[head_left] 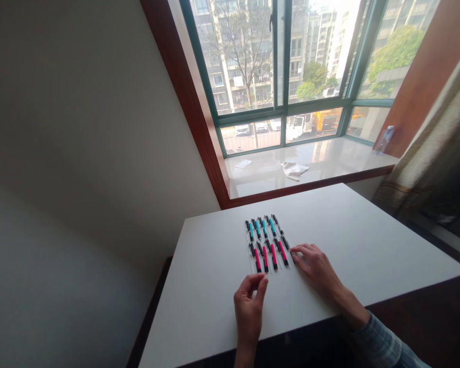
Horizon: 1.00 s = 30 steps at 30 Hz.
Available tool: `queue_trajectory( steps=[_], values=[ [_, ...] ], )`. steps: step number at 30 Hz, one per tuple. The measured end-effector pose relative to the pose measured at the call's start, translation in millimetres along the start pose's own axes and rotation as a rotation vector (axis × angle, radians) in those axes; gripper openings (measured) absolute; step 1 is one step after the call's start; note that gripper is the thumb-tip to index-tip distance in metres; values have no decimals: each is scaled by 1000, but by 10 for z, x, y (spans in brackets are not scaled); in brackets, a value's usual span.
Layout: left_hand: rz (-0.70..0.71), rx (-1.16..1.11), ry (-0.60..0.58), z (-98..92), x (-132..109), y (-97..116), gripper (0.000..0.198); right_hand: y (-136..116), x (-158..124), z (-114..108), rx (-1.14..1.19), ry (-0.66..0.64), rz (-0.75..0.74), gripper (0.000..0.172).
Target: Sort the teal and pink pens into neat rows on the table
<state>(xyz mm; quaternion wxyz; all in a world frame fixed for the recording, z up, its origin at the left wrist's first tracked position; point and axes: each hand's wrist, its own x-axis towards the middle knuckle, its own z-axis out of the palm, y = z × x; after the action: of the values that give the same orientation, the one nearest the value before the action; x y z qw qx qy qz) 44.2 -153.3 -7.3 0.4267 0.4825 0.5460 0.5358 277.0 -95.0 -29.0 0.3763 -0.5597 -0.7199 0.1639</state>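
Note:
Pen parts lie in two rows on the white table. The far row has turquoise pen barrels [264, 228] with black pieces between them. In the near row are pink pen barrels [273, 256], with black pieces and thin clear or white refill-like sticks. My left hand [250, 301] is just in front of the near row's left end, its thumb and fingertips pinched together; whatever is between them is too small to name. My right hand [315, 267] is at the near row's right end, thumb and fingers closed around a slim black pen part [292, 257], which they partly hide.
The white table [368, 230] reaches up to a wooden-framed window sill [329, 156]. A crumpled white cloth or paper [294, 170] and a clear bottle [385, 139] are on the sill. A wall stands to the left, a curtain [425, 138] to the right.

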Motion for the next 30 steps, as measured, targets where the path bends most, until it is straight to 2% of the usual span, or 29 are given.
queue_trajectory(
  steps=[6, 11, 15, 18, 25, 28, 30],
  values=[
    [2, 0, -21, -16, 2, -34, 32, -54, 13, -19, 49, 10, 6, 21],
    [24, 10, -30, -12, -5, -6, 34, -331, -38, -80, 229, 43, 50, 22],
    [23, 13, -59, -2, -6, 47, 34, -646, -82, -79, 400, -77, 46, 21],
    [43, -6, -81, 4, -9, 88, 31, -786, -91, -30, 462, -136, 31, 21],
    [48, -41, -112, 11, -17, 95, 27, -861, -142, 121, 517, -144, 82, 25],
    [35, -35, -89, 11, -9, 48, 29, -855, -120, 105, 547, -157, 85, 24],
    [11, -36, -58, 5, -2, 14, 33, -789, -34, 39, 518, -120, 52, 23]
  ],
)
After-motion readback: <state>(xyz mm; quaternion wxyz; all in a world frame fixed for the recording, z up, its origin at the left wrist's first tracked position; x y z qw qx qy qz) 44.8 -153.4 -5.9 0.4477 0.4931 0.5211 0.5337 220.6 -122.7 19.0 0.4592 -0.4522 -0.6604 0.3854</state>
